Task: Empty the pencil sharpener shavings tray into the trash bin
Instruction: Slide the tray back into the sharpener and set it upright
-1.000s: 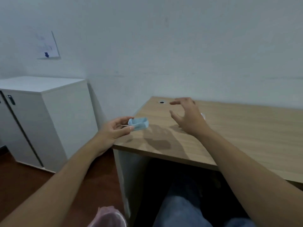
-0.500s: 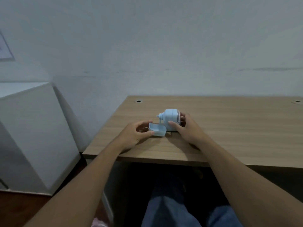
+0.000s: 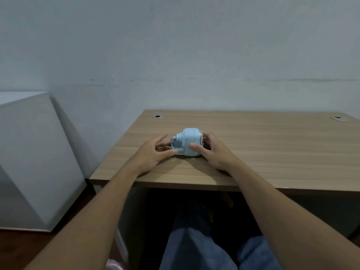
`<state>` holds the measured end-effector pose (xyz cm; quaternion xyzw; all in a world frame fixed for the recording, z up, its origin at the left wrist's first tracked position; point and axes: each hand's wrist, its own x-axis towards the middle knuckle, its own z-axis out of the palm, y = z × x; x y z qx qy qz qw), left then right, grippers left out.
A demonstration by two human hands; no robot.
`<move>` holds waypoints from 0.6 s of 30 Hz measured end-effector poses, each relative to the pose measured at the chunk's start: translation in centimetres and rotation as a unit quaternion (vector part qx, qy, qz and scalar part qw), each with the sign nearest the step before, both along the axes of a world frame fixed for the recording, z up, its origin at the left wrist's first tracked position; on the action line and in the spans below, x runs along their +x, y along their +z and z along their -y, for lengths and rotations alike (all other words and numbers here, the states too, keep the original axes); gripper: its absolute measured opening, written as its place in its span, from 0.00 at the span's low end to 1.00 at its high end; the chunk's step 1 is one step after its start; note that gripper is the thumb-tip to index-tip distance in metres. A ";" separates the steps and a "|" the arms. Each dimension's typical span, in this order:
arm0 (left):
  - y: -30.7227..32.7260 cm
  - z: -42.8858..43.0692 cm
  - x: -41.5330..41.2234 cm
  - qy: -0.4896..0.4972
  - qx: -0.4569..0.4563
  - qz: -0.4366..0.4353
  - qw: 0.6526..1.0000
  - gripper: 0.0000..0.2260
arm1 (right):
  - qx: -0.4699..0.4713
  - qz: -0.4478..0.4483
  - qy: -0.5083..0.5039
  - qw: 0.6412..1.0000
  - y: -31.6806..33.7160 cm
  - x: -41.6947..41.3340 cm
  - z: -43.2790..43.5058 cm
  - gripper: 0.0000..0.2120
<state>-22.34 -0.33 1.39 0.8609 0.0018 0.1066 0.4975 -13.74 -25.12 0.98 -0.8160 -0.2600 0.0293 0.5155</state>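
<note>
Head view: pencil sharpener (image 3: 190, 142) on counter (image 3: 272, 149), long axis left-right, nozzle pointing left. Right hand (image 3: 216, 152) grips its body. Left hand (image 3: 153, 152) fingers pinch shavings tray (image 3: 176, 148), apparently partly inserted.

Both bare forearms reach forward from the lower corners and converge over the near part of the table (image 3: 272, 149). The left hand (image 3: 150, 152) lies palm inward, thumb pointing right, fingers (image 3: 161, 138) spread and loosely curled, its grip resting lightly on the tray end of the pencil sharpener (image 3: 190, 142). The right hand (image 3: 216, 151) cups the sharpener's right side, thumb pressed on its front face, fingers wrapped behind.
</note>
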 end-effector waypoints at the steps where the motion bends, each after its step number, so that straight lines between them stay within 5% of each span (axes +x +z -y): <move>1: 0.0 0.1 0.0 -0.001 -0.002 -0.004 1.000 0.44 | 0.003 -0.004 0.002 1.000 -0.1 0.0 0.0 0.33; 6: 0.3 1.0 -0.1 -0.013 0.015 -0.012 1.000 0.49 | 0.012 -0.008 0.008 1.000 -0.6 0.1 -0.1 0.47; 12: 0.1 1.8 0.3 -0.036 0.077 -0.013 0.996 0.38 | 0.019 -0.013 -0.004 1.000 -0.7 0.2 -0.5 0.35; 18: -0.9 3.1 1.6 0.043 0.091 0.006 0.995 0.34 | 0.019 0.018 -0.036 0.999 -1.2 0.0 -0.7 0.40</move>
